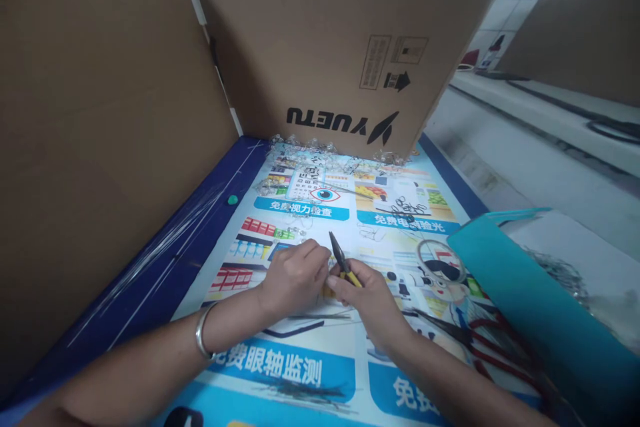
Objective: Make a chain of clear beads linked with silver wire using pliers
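Gripping one pair of pliers [339,252] above the tabletop [449,177]'s middle, the right hand [369,290] sits beside the curled left hand [296,275]; whether that pinches anything, I cannot tell. One pair of scissors [460,333] lies toward the right edge; one far-edge cardboard panel [320,47] reads inverted "YUETU", one banner [300,209] "免费视力检查".

On the left arm [145,367], just behind the wrist, we saw a silver-coloured bangle [200,333]: a slim, smooth band curving around the limb, with a pale shine along its outer face. It looked broader in the middle and narrower toward its far side. We saw bare forearm on either side of it. The right arm [440,373] was bare too, as were the left grip [296,277] and right grip [369,297].
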### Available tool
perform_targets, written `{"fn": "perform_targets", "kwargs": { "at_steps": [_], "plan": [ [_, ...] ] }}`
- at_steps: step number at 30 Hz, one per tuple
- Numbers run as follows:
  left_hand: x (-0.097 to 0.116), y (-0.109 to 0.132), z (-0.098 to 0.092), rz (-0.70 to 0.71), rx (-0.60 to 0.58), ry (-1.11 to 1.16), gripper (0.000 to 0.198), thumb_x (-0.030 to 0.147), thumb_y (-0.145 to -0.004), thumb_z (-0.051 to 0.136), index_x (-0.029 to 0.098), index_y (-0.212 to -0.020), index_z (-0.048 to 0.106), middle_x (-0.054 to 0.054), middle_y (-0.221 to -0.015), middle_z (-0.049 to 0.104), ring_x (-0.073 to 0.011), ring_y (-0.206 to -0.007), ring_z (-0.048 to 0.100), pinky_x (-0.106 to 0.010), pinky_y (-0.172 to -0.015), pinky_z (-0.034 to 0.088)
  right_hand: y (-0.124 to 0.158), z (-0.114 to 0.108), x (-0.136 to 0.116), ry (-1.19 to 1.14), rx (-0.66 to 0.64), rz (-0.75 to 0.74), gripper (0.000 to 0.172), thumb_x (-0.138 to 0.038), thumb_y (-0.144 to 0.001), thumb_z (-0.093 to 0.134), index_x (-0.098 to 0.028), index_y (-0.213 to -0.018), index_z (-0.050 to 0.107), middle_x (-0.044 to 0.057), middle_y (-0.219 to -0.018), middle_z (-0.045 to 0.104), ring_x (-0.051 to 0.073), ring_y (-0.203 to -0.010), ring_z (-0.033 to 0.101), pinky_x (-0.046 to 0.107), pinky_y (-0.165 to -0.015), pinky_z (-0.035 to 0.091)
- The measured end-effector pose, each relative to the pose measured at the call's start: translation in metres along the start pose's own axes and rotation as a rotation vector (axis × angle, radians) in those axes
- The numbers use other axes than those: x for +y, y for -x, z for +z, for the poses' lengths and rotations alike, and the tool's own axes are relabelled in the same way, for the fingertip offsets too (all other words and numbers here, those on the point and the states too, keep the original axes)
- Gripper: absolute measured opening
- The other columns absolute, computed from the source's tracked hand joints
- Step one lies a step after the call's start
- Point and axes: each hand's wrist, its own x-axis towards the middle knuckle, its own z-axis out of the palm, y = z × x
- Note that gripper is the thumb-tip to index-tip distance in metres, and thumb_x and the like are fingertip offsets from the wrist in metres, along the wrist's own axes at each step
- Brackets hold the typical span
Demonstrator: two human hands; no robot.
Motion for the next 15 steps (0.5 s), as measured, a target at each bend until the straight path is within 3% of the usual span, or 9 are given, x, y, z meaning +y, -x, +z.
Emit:
{"fn": "perform_targets", "kwargs": {
  "at_steps": [4,9,12,15],
  "plan": [
    [0.001,-0.006,-0.004,-0.126,-0.055,0.337,0.012,0.014,-0.078,0.048,0.016,-0.072,0.058,-0.001,-0.067,0.056,-0.0117,-0.065,0.052,-0.022,-0.059,0.036,-0.003,-0.002,0.005,-0.014,0.015,0.019,0.013,-0.03,-0.074,0.06,-0.018,-0.073,0.054,-0.006,-0.056,0.044,0.007,-0.052,0.037,0.021,-0.051,0.031],
    [-0.002,-0.014,-0.008,-0.461,-0.246,0.892,0.011,0.022,-0.078,0.054,0.016,-0.078,0.063,-0.002,-0.074,0.064,-0.0121,-0.07,0.057,-0.023,-0.067,0.042,-0.005,-0.006,0.007,-0.037,0.022,0.052,0.015,-0.031,-0.072,0.061,-0.017,-0.072,0.055,-0.005,-0.053,0.047,0.008,-0.05,0.04,0.022,-0.05,0.033],
    [-0.001,-0.013,-0.004,-0.624,-0.306,1.122,0.012,0.026,-0.075,0.059,0.015,-0.076,0.064,-0.001,-0.067,0.063,-0.0104,-0.06,0.053,-0.022,-0.059,0.041,-0.006,-0.006,0.006,-0.015,0.023,0.07,0.017,-0.032,-0.071,0.063,-0.017,-0.071,0.055,-0.005,-0.052,0.048,0.008,-0.05,0.04,0.022,-0.049,0.034],
    [0.001,-0.01,0.0,-0.689,-0.293,1.236,0.015,0.027,-0.074,0.061,0.014,-0.068,0.062,0.001,-0.057,0.057,-0.0077,-0.049,0.046,-0.02,-0.05,0.035,-0.005,-0.005,0.005,0.02,-0.011,0.066,0.019,-0.034,-0.073,0.061,-0.017,-0.068,0.054,-0.005,-0.053,0.048,0.008,-0.05,0.041,0.022,-0.049,0.034]
  ]
}}
